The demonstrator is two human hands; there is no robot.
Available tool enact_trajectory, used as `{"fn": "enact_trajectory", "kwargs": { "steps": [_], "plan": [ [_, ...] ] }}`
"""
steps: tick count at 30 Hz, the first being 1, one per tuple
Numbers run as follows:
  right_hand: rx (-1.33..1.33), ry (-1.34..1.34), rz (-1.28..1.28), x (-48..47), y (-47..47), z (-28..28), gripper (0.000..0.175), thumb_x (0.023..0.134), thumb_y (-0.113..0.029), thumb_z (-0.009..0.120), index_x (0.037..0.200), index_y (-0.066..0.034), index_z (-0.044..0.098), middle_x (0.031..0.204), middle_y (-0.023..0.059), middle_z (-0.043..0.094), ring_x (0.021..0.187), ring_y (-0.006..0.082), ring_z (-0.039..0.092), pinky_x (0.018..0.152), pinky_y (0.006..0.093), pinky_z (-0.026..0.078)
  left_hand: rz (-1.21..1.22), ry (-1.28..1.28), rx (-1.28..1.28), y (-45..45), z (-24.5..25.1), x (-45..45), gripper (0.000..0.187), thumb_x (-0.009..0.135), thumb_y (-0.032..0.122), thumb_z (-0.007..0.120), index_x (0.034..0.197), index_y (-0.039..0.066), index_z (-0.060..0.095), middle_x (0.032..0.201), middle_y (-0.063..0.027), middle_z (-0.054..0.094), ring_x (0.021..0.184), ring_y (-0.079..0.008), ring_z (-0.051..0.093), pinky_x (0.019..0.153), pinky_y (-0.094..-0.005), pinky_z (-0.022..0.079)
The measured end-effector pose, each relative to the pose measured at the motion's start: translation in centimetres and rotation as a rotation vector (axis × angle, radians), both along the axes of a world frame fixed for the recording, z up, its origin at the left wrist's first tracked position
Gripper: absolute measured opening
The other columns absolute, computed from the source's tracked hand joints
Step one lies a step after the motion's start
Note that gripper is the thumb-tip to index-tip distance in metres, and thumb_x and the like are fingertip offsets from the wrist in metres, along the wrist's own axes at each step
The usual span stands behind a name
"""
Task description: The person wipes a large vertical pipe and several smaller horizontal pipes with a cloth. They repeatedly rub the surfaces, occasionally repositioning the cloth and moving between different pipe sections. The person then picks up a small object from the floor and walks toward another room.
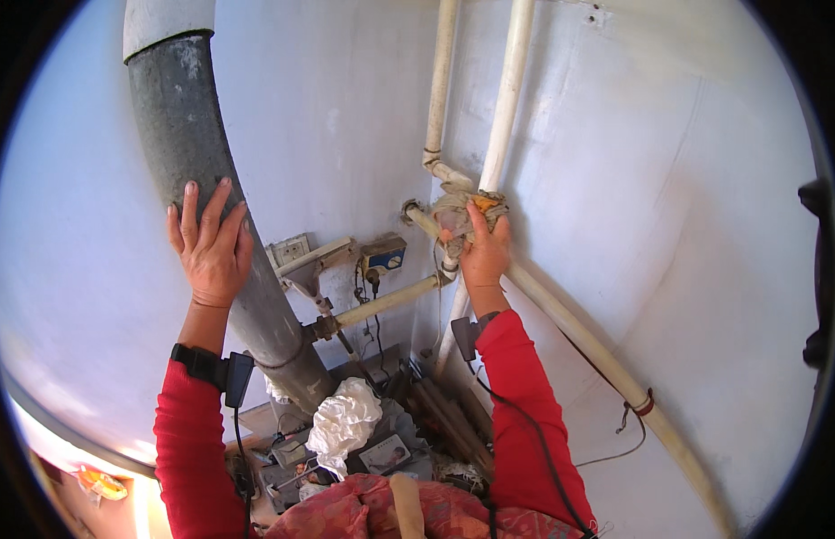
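Observation:
My left hand lies flat with spread fingers on a thick dark grey pipe that runs down the wall at the left. My right hand is at a bundle of dirty cloth wrapped around the joint of several whitish pipes in the corner; its thumb and fingers press on the cloth, next to an orange patch. A white vertical pipe rises above the bundle, beside a thinner pipe with an elbow. Part of the joint is hidden under the cloth.
A wall socket and a blue-fronted electrical box with a plug and cables sit between the pipes. A slanting pipe crosses the right wall. Below lie crumpled white plastic, a box with printing and long dark bars.

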State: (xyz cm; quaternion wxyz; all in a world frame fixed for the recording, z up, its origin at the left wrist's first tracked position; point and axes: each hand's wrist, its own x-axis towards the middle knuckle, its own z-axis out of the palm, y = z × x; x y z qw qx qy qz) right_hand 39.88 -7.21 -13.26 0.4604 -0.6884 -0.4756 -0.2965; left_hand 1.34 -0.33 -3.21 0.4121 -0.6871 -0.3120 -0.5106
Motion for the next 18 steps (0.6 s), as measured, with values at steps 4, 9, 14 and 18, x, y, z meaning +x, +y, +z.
{"fn": "enact_trajectory", "kwargs": {
  "steps": [4, 9, 14, 18],
  "plan": [
    [-0.233, -0.132, 0.071, -0.8, -3.6, 0.9, 0.067, 0.064, 0.003, 0.069, 0.123, -0.0299, 0.063, 0.123, 0.0146, 0.049, 0.111, 0.0378, 0.051, 0.091, 0.0428, 0.047, -0.008, -0.001, 0.001, 0.0, 0.0, -0.1, 0.019, 0.081, 0.014, 0.063, 0.099, 0.017, 0.070, 0.136, 0.0032, 0.056, 0.139, -0.0272, 0.034, 0.116, -0.0469, 0.016],
    [-0.139, -0.444, 0.073, 0.3, -3.3, 0.8, 0.055, 0.069, -0.003, 0.066, 0.118, -0.0279, 0.066, 0.124, 0.0130, 0.053, 0.123, 0.0376, 0.045, 0.102, 0.0484, 0.039, -0.013, 0.009, 0.013, 0.2, -0.1, -0.1, 0.020, 0.081, 0.014, 0.063, 0.099, 0.017, 0.070, 0.136, 0.0036, 0.055, 0.139, -0.0270, 0.034, 0.116, -0.0467, 0.016],
    [-0.160, -0.700, 0.076, 1.7, 0.9, -3.7, 0.029, 0.081, -0.018, 0.057, 0.108, -0.0176, 0.069, 0.122, 0.0126, 0.056, 0.133, 0.0355, 0.038, 0.110, 0.0583, 0.025, 0.007, 0.021, 0.031, 0.5, -0.2, -0.2, 0.021, 0.081, 0.014, 0.063, 0.101, 0.017, 0.070, 0.137, 0.0038, 0.055, 0.139, -0.0269, 0.035, 0.116, -0.0467, 0.016],
    [-0.287, -0.796, -0.047, 1.4, 1.5, -8.4, 0.029, 0.081, -0.020, 0.060, 0.109, -0.0156, 0.069, 0.120, 0.0116, 0.058, 0.136, 0.0310, 0.037, 0.115, 0.0549, 0.020, 0.042, 0.030, 0.013, 0.6, -0.2, -0.4, 0.021, 0.080, 0.014, 0.063, 0.100, 0.017, 0.070, 0.137, 0.0047, 0.054, 0.139, -0.0264, 0.035, 0.116, -0.0466, 0.016]
  ]
}}
